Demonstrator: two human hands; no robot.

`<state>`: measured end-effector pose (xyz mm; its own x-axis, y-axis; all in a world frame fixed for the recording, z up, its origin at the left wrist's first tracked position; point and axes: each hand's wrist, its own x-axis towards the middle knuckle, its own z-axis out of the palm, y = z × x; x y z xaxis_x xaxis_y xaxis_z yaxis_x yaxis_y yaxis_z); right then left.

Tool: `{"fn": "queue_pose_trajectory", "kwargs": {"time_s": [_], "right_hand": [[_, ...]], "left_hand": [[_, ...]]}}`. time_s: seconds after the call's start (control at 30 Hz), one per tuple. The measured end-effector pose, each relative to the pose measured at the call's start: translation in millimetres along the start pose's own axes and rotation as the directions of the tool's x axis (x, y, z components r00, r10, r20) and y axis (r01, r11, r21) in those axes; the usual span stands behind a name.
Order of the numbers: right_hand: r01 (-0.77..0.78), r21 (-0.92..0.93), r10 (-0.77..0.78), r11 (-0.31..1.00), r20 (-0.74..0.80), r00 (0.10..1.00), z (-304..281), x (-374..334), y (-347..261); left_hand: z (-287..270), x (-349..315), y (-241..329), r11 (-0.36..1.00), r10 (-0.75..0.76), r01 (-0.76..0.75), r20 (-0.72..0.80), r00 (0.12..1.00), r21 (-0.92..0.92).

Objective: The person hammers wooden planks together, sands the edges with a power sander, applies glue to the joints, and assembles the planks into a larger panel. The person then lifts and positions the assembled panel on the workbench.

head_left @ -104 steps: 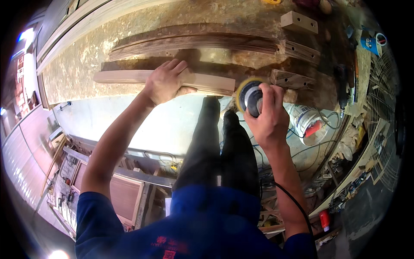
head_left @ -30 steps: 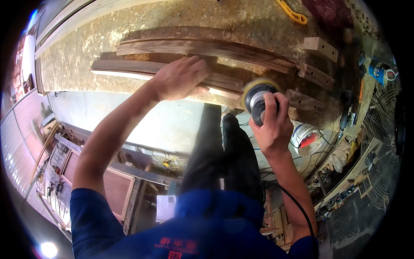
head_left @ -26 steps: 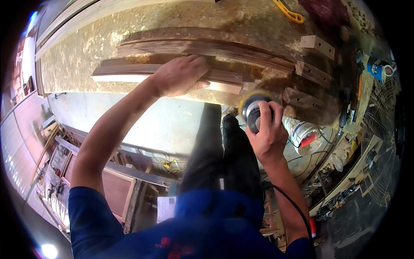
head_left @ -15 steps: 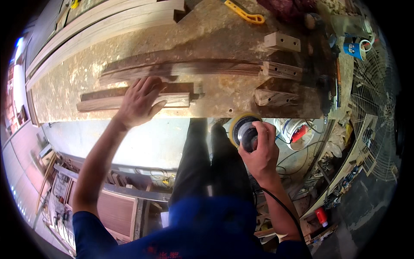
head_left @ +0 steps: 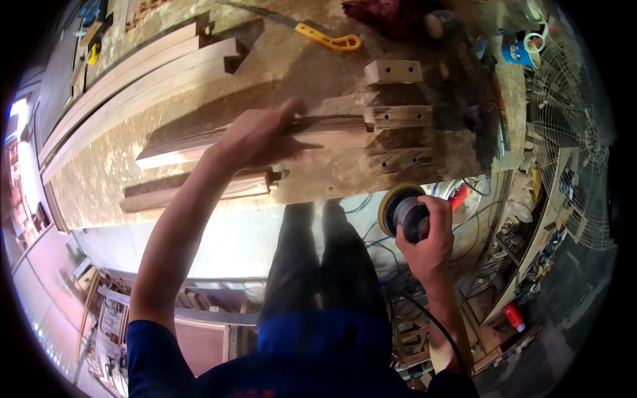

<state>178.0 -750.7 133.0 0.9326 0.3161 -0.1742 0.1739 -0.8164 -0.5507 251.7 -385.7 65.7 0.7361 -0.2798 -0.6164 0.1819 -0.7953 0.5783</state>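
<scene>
Head view: my right hand [head_left: 431,242] grasped a sander [head_left: 410,217] near the bench [head_left: 318,180] edge; my left hand [head_left: 255,138] blurred over a wooden strip [head_left: 335,137], its grip impossible to tell.

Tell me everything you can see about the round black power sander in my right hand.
The round black power sander has a yellow-edged disc and a rounded body that looks like plastic. Your bare right hand grips the body. It is tilted, disc toward the picture's upper left, by the near edge of the worn brown workbench. Whether it touches the bench or is spinning cannot be told.
</scene>
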Motion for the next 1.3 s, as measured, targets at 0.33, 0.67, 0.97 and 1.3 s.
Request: {"fn": "queue_pose_trajectory", "kwargs": {"time_s": [0.33,0.67,0.97,1.3], "right_hand": [[0.126,-0.188,-0.148,0.974,-0.110,0.983,-30.9,89.1,25.5],[0.202,-0.250,-0.193,0.947,0.063,0.979,-9.6,130.1,-2.5],[0.214,-0.347,-0.244,0.913,-0.046,0.969,-20.0,128.1,21.1],[0.243,-0.239,-0.275,0.940,-0.110,0.955,-23.1,117.2,21.4]], "left_hand": [[-3.3,52.2,33.4,0.928,0.053,-0.073,0.064,0.997,0.365],[7.8,53.8,13.1,0.933,0.194,-0.182,-0.009,0.981,0.311],[0.4,59.5,15.1,0.953,0.173,-0.152,-0.057,0.983,0.262],[16.3,69.8,27.8,0.900,0.096,-0.113,0.062,0.993,0.421]]}}
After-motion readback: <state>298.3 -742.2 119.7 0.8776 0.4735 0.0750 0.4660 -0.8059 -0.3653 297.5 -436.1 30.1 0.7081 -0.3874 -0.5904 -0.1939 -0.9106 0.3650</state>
